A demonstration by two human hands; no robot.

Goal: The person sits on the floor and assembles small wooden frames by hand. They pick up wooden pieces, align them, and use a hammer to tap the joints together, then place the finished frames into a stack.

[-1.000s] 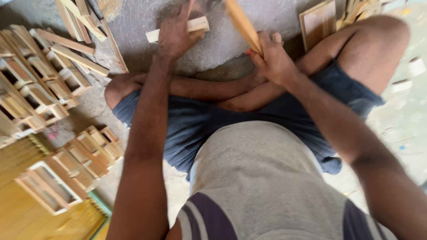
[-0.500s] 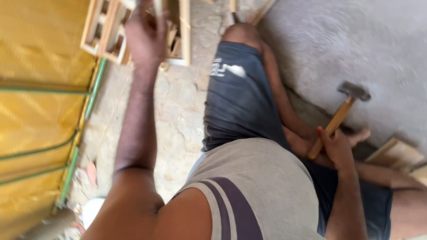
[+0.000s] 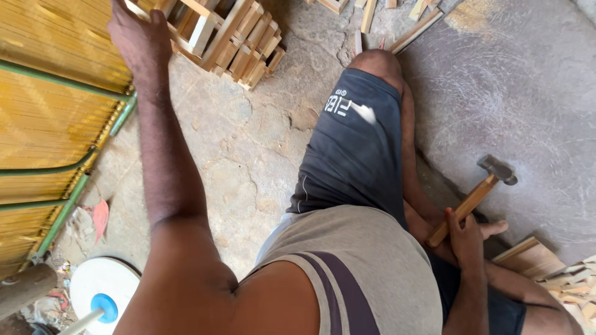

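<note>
I sit cross-legged on a concrete floor [image 3: 248, 155] in dark shorts. My left hand [image 3: 138, 38] reaches far out to the upper left and rests on a small wooden frame piece [image 3: 202, 34] at the edge of a stack of wooden frames [image 3: 245, 43]. Whether the fingers grip the piece or only touch it I cannot tell. My right hand [image 3: 465, 239] lies by my lap, closed around the wooden handle of a hammer [image 3: 481, 189], whose metal head points up and to the right.
A yellow slatted mat with green bars [image 3: 49, 118] fills the left side. A white round disc with a blue centre [image 3: 102, 291] lies at the bottom left. Loose wooden strips [image 3: 413, 31] lie at the top; wooden boards and offcuts [image 3: 559, 270] sit at the lower right.
My view has swung left from the work in front of me. My left hand left the small block there and reached out to the frame stack. My right hand still holds the hammer.
</note>
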